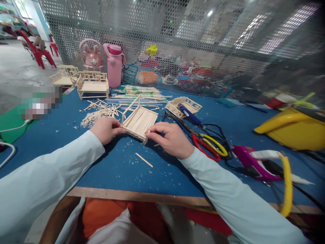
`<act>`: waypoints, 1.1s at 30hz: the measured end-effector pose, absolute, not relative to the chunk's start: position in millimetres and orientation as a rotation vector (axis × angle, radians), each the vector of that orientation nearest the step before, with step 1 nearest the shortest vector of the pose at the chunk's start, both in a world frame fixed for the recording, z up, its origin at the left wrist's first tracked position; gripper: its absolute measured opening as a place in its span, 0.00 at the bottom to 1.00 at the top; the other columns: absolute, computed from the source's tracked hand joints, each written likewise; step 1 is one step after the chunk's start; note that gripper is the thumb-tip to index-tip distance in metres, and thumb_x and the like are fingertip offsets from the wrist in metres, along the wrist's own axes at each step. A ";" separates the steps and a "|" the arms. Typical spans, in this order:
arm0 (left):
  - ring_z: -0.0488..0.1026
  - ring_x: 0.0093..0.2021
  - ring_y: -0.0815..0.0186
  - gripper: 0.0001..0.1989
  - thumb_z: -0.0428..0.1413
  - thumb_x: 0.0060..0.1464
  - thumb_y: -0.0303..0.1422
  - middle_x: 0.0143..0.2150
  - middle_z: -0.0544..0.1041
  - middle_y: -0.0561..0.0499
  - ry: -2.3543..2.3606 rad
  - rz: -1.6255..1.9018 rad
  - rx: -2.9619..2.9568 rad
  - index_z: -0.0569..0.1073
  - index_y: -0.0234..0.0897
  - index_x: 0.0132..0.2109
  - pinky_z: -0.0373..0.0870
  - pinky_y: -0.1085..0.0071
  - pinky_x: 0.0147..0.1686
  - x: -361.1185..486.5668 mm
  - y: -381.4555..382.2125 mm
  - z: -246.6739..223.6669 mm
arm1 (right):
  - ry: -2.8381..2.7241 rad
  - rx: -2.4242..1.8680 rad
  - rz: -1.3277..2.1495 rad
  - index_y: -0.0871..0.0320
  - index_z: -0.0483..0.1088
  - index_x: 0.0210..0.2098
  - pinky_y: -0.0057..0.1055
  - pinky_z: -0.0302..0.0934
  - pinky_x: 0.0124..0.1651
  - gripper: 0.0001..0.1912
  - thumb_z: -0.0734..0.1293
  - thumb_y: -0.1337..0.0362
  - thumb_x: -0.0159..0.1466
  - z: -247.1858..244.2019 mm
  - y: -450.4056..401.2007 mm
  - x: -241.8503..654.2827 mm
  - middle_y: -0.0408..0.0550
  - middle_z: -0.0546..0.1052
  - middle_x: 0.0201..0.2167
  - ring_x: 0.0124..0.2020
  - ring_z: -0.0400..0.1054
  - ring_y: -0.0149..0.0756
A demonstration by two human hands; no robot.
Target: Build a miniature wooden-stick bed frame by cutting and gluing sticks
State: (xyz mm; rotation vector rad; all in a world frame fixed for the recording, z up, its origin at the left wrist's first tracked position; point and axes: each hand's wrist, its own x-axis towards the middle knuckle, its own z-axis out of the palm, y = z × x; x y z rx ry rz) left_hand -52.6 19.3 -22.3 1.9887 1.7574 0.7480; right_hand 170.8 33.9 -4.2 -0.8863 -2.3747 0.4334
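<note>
The stick frame (pixel 142 119) is positioned near the middle of the blue table (pixel 122 176), between the two hands. Its slatted deck is faced upward. The slats are run from the near edge toward the far edge, slanted to the right; posts and a raised rail are carried along the left side. Which deck edge is the longer cannot be told.

The near left corner is pinched between the thumb and fingers of the left hand (pixel 104 130). The near right corner is pinched between the thumb and forefinger of the right hand (pixel 174 138); whether a small separate piece is also held cannot be told.

One loose stick (pixel 144 160) is laid nearest the front, angled down to the right. Three further stick models are counted: two stand at the far left (pixel 92 87), and one (pixel 182 106) is placed to the right, beside one blue-handled tool (pixel 190 115). One pink bottle (pixel 114 67), one magenta tool (pixel 259 164) and one yellow container (pixel 297 128) are also seen. Cut pieces (pixel 98 116) are heaped beyond the left hand. Green print is borne by the stick wrapping (pixel 142 91), too small to be read.
</note>
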 end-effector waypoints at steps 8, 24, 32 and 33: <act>0.63 0.19 0.69 0.09 0.58 0.43 0.39 0.17 0.71 0.54 1.788 0.809 1.968 0.76 0.38 0.25 0.56 0.72 0.21 -56.3 22.9 -22.8 | -2.243 -0.933 0.554 0.60 0.71 0.39 0.27 0.60 0.33 0.13 0.62 0.69 0.54 -3.7 36.8 180.7 0.42 0.69 0.23 0.26 0.62 0.29; 0.59 0.20 0.72 0.03 0.51 0.45 0.31 0.20 0.64 0.57 1.600 1.078 2.262 0.64 0.37 0.29 0.57 0.75 0.23 -41.5 -1.7 -11.4 | -2.263 -0.927 0.548 0.63 0.73 0.36 0.27 0.60 0.34 0.10 0.62 0.68 0.56 -10.3 41.0 166.6 0.48 0.75 0.29 0.28 0.66 0.30; 0.62 0.23 0.70 0.08 0.55 0.47 0.36 0.21 0.67 0.56 1.624 0.877 2.170 0.65 0.37 0.27 0.57 0.74 0.26 -35.8 7.8 -28.1 | -2.272 -0.877 0.681 0.62 0.74 0.28 0.27 0.60 0.35 0.08 0.63 0.67 0.57 -9.9 48.5 147.6 0.46 0.76 0.26 0.28 0.67 0.30; 0.62 0.23 0.70 0.08 0.55 0.47 0.36 0.21 0.68 0.56 1.625 0.870 2.152 0.65 0.37 0.27 0.57 0.74 0.26 -35.8 8.7 -28.6 | -2.276 -0.870 0.679 0.62 0.74 0.26 0.28 0.60 0.34 0.08 0.63 0.66 0.57 -10.0 49.1 147.1 0.46 0.76 0.25 0.28 0.67 0.30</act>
